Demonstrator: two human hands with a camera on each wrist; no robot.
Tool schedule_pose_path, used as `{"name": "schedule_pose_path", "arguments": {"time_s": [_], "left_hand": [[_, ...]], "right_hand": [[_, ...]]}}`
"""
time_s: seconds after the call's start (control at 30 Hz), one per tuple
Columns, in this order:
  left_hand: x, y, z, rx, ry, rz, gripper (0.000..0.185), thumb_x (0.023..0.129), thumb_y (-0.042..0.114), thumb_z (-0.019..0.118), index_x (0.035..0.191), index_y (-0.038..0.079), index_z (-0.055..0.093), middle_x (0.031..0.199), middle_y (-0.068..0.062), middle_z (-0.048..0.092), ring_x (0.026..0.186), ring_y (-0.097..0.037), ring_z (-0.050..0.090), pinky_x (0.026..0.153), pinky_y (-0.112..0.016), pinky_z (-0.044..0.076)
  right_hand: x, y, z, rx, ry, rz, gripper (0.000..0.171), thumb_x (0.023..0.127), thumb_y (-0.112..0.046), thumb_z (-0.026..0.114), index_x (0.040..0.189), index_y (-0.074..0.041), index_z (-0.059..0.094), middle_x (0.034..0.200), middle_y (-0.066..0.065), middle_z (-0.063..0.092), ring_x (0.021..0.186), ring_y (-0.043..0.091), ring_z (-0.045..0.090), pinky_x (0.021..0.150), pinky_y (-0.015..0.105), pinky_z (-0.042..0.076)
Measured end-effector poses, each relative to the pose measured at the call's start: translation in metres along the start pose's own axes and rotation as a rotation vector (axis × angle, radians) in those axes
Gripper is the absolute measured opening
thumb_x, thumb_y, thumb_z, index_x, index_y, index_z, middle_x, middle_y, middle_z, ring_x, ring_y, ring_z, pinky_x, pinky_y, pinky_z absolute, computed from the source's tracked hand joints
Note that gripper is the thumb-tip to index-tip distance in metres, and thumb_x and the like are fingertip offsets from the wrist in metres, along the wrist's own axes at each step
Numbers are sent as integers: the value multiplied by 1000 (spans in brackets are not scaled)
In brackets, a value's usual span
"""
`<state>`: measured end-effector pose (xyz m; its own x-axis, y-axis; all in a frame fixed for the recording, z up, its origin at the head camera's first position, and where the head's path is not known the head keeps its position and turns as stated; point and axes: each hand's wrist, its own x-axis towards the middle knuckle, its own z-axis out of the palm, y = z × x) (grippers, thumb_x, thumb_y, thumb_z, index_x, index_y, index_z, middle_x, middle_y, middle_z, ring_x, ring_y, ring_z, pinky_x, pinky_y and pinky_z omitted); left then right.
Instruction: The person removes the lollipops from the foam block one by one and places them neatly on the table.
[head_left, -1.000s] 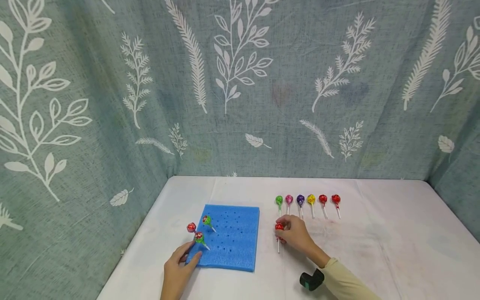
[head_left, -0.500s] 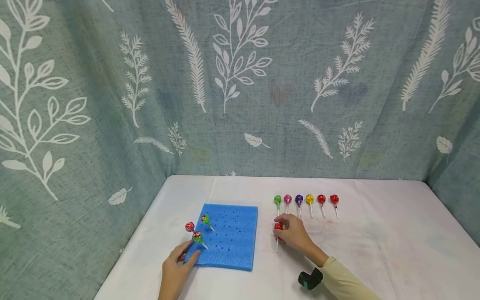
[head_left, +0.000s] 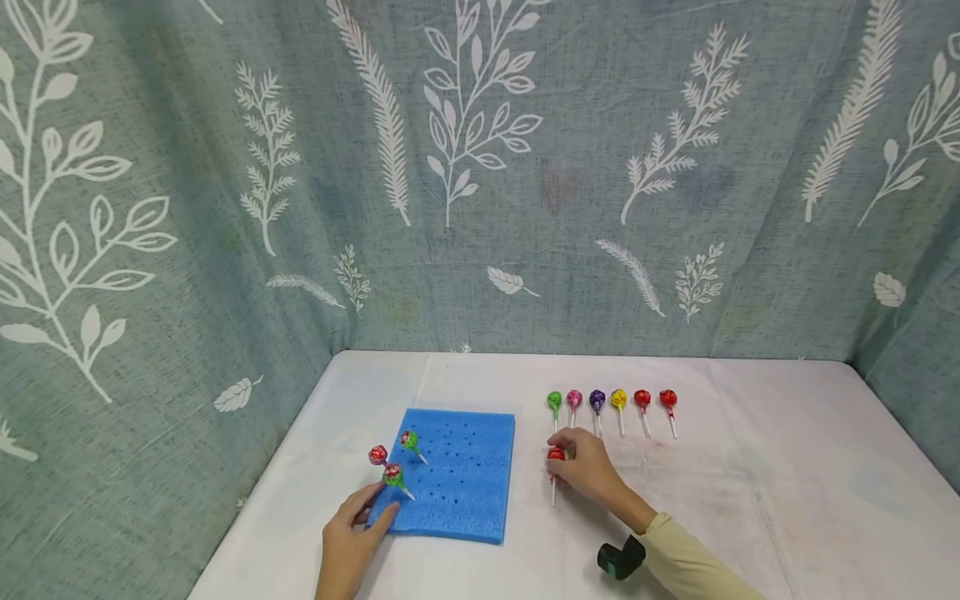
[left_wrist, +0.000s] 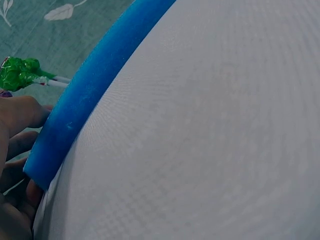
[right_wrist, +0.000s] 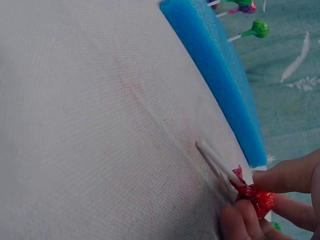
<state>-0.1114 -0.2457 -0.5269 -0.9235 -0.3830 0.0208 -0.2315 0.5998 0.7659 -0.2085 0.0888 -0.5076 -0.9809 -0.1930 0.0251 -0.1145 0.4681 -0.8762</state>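
A blue foam board (head_left: 476, 487) with small holes lies on the table. Three lollipops stand in its left side: one red-topped (head_left: 378, 455) and two green-and-red ones, the front (head_left: 393, 475) and the rear (head_left: 408, 440). My left hand (head_left: 348, 533) grips the board's front left corner, thumb over the top and fingers at the edge. To the right of the board, my right hand (head_left: 592, 472) pinches a red lollipop (right_wrist: 259, 199) by its wrapped head. Its white stick points toward the table's front, close to the cloth.
Behind the right hand lies a row of lollipops: green (head_left: 554, 400), pink (head_left: 574, 398), purple (head_left: 597, 400), yellow (head_left: 618, 398) and two red ones (head_left: 642, 400). A black device (head_left: 621, 558) is at the right wrist. A patterned curtain (head_left: 480, 250) hangs around the white table (head_left: 750, 500).
Both hands stay almost in place, the left on the board and the right on the red lollipop. The head view has shifted slightly.
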Motion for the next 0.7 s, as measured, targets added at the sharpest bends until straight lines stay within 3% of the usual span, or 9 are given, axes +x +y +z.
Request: {"name": "schedule_pose_path", "arguments": {"time_s": [0.13, 0.23, 0.47, 0.7], "left_hand": [[0, 1, 0, 2, -8, -9, 50, 86, 34, 70, 130, 14, 57, 132, -9, 54, 114, -20, 50, 93, -39, 43], [0, 1, -2, -4, -14, -15, 51, 86, 36, 70, 130, 14, 57, 132, -9, 53, 115, -20, 50, 94, -40, 42], [0, 1, -4, -14, -11, -7, 52, 85, 39, 70, 129, 15, 58, 132, -7, 54, 114, -18, 50, 93, -37, 42], [0, -2, -1, -24, 13, 7, 50, 83, 39, 72, 126, 18, 60, 129, -3, 56, 112, -14, 51, 88, -24, 43]], "right_hand": [[1, -3, -2, -52, 39, -16, 21, 82, -6, 72, 102, -4, 66, 97, 7, 59, 79, 19, 49, 61, 25, 47], [3, -6, -4, -48, 57, -30, 19, 83, -5, 71, 101, -4, 66, 97, 8, 60, 79, 19, 49, 63, 27, 47], [5, -17, -7, -2, 82, -72, 21, 83, -4, 70, 104, -4, 65, 95, 11, 59, 64, 17, 49, 52, 24, 47], [4, -29, -5, 14, 105, -217, 17, 82, -3, 70, 99, -6, 67, 92, 10, 60, 65, 14, 49, 50, 24, 46]]}}
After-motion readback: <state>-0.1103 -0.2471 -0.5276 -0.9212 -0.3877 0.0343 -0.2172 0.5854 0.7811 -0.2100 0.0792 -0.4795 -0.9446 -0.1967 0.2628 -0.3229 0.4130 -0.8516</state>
